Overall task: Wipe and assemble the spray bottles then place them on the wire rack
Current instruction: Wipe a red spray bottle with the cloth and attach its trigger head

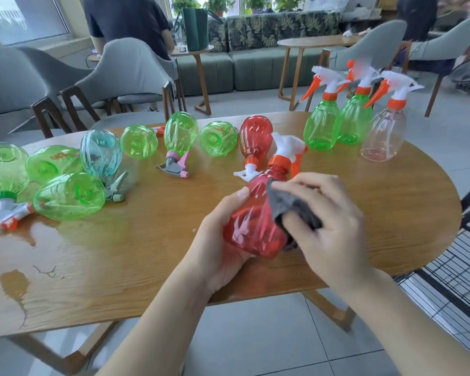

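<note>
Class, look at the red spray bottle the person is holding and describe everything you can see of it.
The red spray bottle is translucent, glossy plastic with ribbed sides, an orange collar and a white trigger head with an orange lever. It is assembled and held tilted above the wooden table, head pointing away. The left hand cups its base from below; the right hand presses a grey cloth against its side.

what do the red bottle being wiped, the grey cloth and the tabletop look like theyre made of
Red translucent spray bottle, gripped by the left hand: looks like thin glossy plastic; light passes through and highlights streak its ribs.
Dark grey cloth, held by the right hand: soft matte fabric, possibly microfibre; it folds and shows no shine.
Oval table: wood or wood veneer, with visible grain and a sealed, slightly reflective surface.
</note>
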Demonstrator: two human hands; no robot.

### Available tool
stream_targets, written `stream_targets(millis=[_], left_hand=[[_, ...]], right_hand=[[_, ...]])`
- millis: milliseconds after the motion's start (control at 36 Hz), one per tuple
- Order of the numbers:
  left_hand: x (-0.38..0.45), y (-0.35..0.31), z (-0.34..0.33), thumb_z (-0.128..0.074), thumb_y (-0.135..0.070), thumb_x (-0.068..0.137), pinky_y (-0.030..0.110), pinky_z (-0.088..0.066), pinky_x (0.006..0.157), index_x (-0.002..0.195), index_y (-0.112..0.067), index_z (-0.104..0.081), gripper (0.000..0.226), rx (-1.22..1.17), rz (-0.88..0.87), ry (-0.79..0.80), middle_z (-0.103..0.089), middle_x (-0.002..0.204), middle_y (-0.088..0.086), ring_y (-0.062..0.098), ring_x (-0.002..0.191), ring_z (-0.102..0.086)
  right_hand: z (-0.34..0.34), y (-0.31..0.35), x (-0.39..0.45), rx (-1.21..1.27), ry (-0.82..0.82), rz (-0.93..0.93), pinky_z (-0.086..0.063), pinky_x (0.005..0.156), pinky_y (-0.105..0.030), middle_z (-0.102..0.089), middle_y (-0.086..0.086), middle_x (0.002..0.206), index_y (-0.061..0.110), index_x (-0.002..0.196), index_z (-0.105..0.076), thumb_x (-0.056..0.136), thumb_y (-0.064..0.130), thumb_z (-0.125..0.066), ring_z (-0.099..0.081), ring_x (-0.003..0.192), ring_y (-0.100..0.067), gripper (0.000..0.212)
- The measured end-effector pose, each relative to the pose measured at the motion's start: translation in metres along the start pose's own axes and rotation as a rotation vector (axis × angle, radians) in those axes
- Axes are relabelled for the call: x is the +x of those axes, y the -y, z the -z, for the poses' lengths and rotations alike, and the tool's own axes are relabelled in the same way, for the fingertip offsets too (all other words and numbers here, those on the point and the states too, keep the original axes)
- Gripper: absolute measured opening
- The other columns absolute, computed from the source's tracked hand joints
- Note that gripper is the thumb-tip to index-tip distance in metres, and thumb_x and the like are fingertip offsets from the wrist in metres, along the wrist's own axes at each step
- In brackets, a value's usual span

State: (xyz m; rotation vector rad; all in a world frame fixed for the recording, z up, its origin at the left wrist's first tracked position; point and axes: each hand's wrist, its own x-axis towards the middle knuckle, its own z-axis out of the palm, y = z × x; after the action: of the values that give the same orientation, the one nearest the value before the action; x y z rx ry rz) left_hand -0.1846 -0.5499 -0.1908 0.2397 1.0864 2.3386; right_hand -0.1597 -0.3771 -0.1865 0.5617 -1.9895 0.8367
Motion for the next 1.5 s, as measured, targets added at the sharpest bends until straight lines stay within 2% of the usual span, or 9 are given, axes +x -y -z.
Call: stream_targets(millis=[139, 389, 583, 722, 889, 1139, 1278, 1389, 1500], left_hand=[[-0.001, 0.002, -0.001, -0.089, -0.044, 0.070, 0.045, -0.056, 0.098, 0.133, -0.005, -0.066, 0.078, 0.046, 0.011, 0.015, -0.068, 0.124, 0.020, 0.032, 0.110, -0.067], [-0.002, -0.001, 0.001, -0.073, -0.049, 0.090, 0.048, -0.049, 0.105, 0.149, 0.001, -0.047, 0.082, 0.048, -0.015, 0.005, -0.052, 0.147, 0.030, 0.038, 0.129, -0.056], [0.001, 0.001, -0.002, -0.071, -0.046, 0.091, 0.056, -0.055, 0.098, 0.142, -0.003, -0.055, 0.070, 0.114, 0.004, -0.078, -0.062, 0.136, 0.028, 0.037, 0.114, -0.066], [-0.003, -0.002, -0.007, -0.049, -0.047, 0.104, 0.038, -0.057, 0.092, 0.128, -0.003, -0.066, 0.053, -0.007, 0.065, -0.011, -0.069, 0.119, 0.019, 0.028, 0.107, -0.069], [-0.006, -0.002, -0.003, -0.051, -0.056, 0.102, 0.029, -0.059, 0.068, 0.124, -0.001, -0.056, 0.060, -0.177, 0.177, 0.076, -0.063, 0.094, 0.011, 0.022, 0.082, -0.068], [-0.001, 0.000, -0.004, -0.064, -0.040, 0.090, 0.041, -0.060, 0.091, 0.127, -0.006, -0.069, 0.051, 0.040, -0.028, -0.001, -0.070, 0.118, 0.019, 0.029, 0.105, -0.069], [-0.002, 0.000, -0.005, -0.068, -0.043, 0.088, 0.047, -0.056, 0.098, 0.134, -0.007, -0.066, 0.058, 0.104, -0.002, -0.051, -0.069, 0.123, 0.021, 0.033, 0.109, -0.068], [-0.003, 0.001, -0.002, -0.073, -0.048, 0.089, 0.048, -0.053, 0.102, 0.136, -0.007, -0.065, 0.063, 0.061, -0.009, -0.015, -0.067, 0.129, 0.021, 0.032, 0.114, -0.067], [-0.003, 0.001, 0.003, -0.091, -0.047, 0.072, 0.057, -0.048, 0.102, 0.148, -0.004, -0.047, 0.098, 0.081, -0.012, -0.016, -0.055, 0.144, 0.031, 0.040, 0.121, -0.059]], right_hand=[[0.004, 0.000, 0.005, 0.128, -0.046, -0.266, -0.041, 0.097, -0.015, -0.064, -0.002, 0.115, 0.015, 0.119, -0.074, 0.097, 0.021, -0.059, -0.061, 0.114, -0.008, 0.027], [-0.003, 0.014, -0.007, 0.069, 0.025, 0.060, -0.051, 0.087, -0.037, -0.064, -0.010, 0.110, 0.006, 0.115, -0.076, 0.095, 0.013, -0.067, -0.061, 0.095, -0.031, 0.023], [0.001, 0.005, 0.000, 0.098, -0.004, -0.136, -0.052, 0.091, -0.038, -0.063, -0.005, 0.112, 0.011, 0.118, -0.075, 0.095, 0.016, -0.063, -0.062, 0.106, -0.023, 0.027], [-0.006, 0.018, -0.015, 0.072, 0.081, 0.095, -0.051, 0.088, -0.042, -0.065, -0.006, 0.109, 0.009, 0.110, -0.079, 0.094, 0.015, -0.071, -0.060, 0.096, -0.028, 0.019], [-0.011, 0.016, -0.021, -0.067, 0.197, 0.340, -0.051, 0.082, -0.046, -0.072, -0.006, 0.110, 0.012, 0.112, -0.080, 0.093, 0.024, -0.079, -0.054, 0.100, -0.025, 0.022], [-0.001, 0.001, 0.001, 0.009, 0.002, -0.029, -0.045, 0.098, -0.028, -0.063, -0.003, 0.111, 0.009, 0.118, -0.075, 0.096, 0.016, -0.063, -0.059, 0.106, -0.021, 0.026], [-0.003, 0.004, 0.004, 0.042, -0.083, -0.276, -0.038, 0.097, -0.009, -0.061, 0.000, 0.114, 0.011, 0.121, -0.073, 0.099, 0.022, -0.056, -0.054, 0.111, 0.005, 0.030], [-0.006, 0.013, -0.005, 0.074, -0.077, -0.206, -0.044, 0.095, -0.018, -0.062, -0.006, 0.113, 0.007, 0.120, -0.073, 0.097, 0.016, -0.059, -0.060, 0.110, -0.010, 0.028], [-0.004, 0.014, -0.009, 0.078, -0.022, -0.087, -0.049, 0.094, -0.029, -0.062, -0.011, 0.112, 0.004, 0.119, -0.074, 0.095, 0.011, -0.060, -0.062, 0.107, -0.025, 0.028]])
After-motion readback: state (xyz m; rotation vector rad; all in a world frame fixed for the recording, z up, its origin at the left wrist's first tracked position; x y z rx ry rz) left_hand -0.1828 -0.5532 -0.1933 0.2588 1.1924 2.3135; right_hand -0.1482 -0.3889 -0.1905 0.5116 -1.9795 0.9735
